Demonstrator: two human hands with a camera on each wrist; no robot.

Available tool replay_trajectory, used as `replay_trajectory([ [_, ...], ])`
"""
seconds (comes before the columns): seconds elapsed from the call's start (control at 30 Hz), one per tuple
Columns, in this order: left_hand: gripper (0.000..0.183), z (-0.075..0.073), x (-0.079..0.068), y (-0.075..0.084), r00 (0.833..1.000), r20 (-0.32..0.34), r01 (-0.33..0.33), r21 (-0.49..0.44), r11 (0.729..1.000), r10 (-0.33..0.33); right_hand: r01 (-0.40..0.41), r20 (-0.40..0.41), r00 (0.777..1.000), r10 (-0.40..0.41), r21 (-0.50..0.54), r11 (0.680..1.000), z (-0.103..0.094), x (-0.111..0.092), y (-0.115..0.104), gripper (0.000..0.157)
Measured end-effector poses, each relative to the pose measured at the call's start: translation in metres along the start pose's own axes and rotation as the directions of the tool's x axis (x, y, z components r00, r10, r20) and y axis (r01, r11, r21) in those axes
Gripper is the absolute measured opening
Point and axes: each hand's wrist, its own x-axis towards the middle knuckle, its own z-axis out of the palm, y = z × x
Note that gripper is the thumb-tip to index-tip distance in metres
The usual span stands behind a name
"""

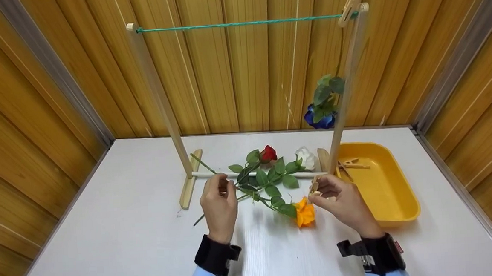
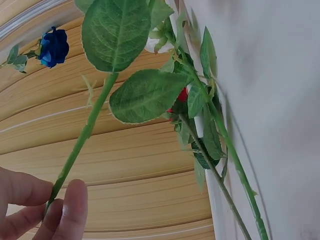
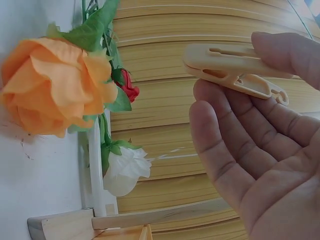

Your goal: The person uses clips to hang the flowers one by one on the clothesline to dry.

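Observation:
My left hand [image 1: 220, 205] pinches a green stem [image 2: 82, 137] between thumb and fingers. In the head view this stem appears to run to the orange rose [image 1: 304, 212], whose bloom hangs low over the table. My right hand [image 1: 346, 200] holds a beige clothespin [image 3: 225, 65] between thumb and fingertips, to the right of the orange bloom. Behind the hands lie a red rose [image 1: 268, 154] and a white rose [image 1: 305, 158], their leafy stems crossing. A blue rose [image 1: 320, 116] hangs upside down from a clothespin [image 1: 351, 8] at the line's right end.
A green string [image 1: 239, 24] spans two wooden posts [image 1: 157, 92], joined low down by a white bar [image 1: 308, 174]. On the right, a yellow tray [image 1: 392, 189] contains several clothespins [image 1: 352, 165]. Wood-patterned panels [image 1: 246, 78] enclose the white table [image 1: 128, 230].

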Motion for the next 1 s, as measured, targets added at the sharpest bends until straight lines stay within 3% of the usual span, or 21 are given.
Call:
replay_trajectory([
  [0.4,0.037,-0.005,0.014,0.026,0.995,0.067,0.081,-0.176,0.981,-0.071,0.031,-0.029,0.999,-0.029,0.078,0.996,-0.006,0.004,-0.012,0.024],
  [0.67,0.030,0.001,0.039,0.040,0.988,0.141,-0.033,-0.153,0.988,0.055,0.086,-0.041,0.995,-0.086,0.002,0.996,-0.018,0.026,-0.033,0.024],
  [1.0,0.021,0.010,0.070,0.058,0.954,0.220,-0.179,-0.126,0.976,0.203,0.157,-0.012,0.987,-0.159,-0.082,0.984,-0.042,0.057,-0.072,0.029],
])
